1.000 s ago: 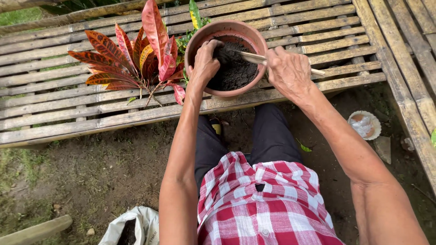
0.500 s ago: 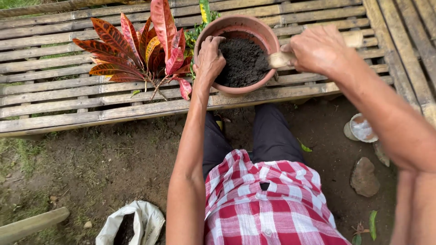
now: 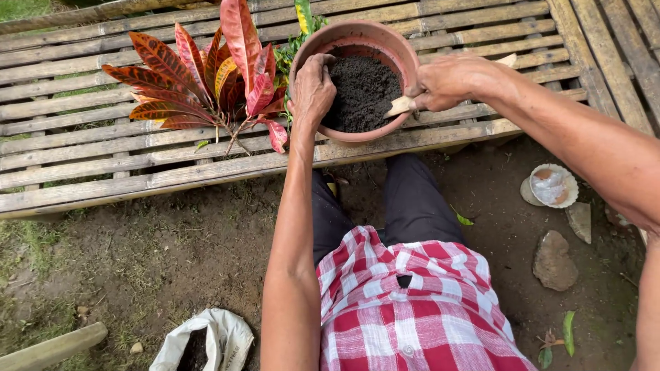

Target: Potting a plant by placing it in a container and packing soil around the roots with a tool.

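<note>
Head view: the wooden stick's (image 3: pixel 401 106) middle is hidden inside the closed right hand (image 3: pixel 450 81). The left hand (image 3: pixel 313 89) grips the terracotta pot (image 3: pixel 385 38) rim at 9 o'clock. The pot, filled with dark soil (image 3: pixel 361 93), sits near the bamboo bench's (image 3: pixel 103 148) front edge; croton cutting (image 3: pixel 206 75) just beside at 9 o'clock

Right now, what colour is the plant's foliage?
Mostly red and orange leaves, some yellow-green; clearest in the head view.

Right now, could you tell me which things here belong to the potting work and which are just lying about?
In use:
pot, gripped at its rim by the left hand
soil in the pot
stick, held by the right hand
red-leaved plant beside the pot

Lying about:
white sack
stones
small dish
</note>
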